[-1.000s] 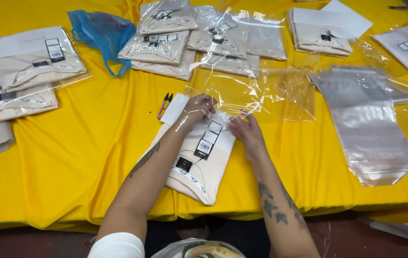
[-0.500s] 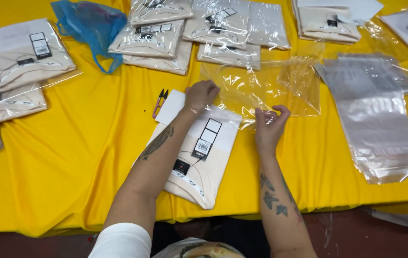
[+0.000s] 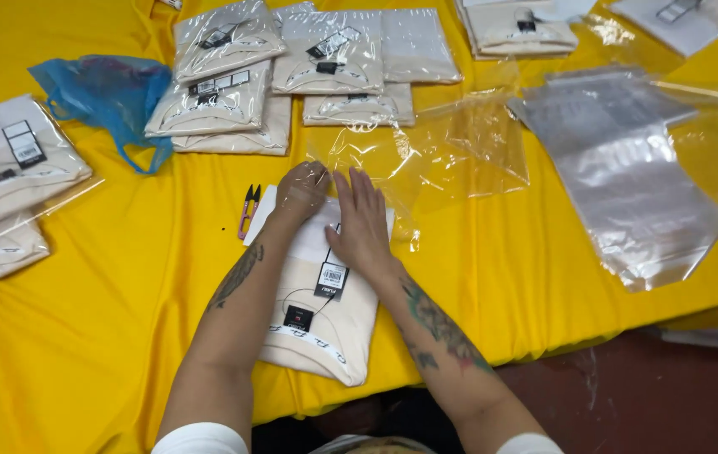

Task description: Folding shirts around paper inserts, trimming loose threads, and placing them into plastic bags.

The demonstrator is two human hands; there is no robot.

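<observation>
A folded cream garment with hang tags lies on the yellow table in front of me. My left hand is closed on the near edge of a clear plastic bag at the garment's far end. My right hand lies flat, fingers spread, on the top of the garment just beside the bag's mouth. The bag stretches away to the upper right, crumpled and empty.
Small pink-handled snips lie left of the garment. Bagged folded garments are stacked at the back and at the left. A blue plastic bag sits back left. A pile of empty clear bags lies right.
My right hand let go of the bag's right side and came down flat on the garment. My left hand stayed at the bag's edge. The view shifted closer.
</observation>
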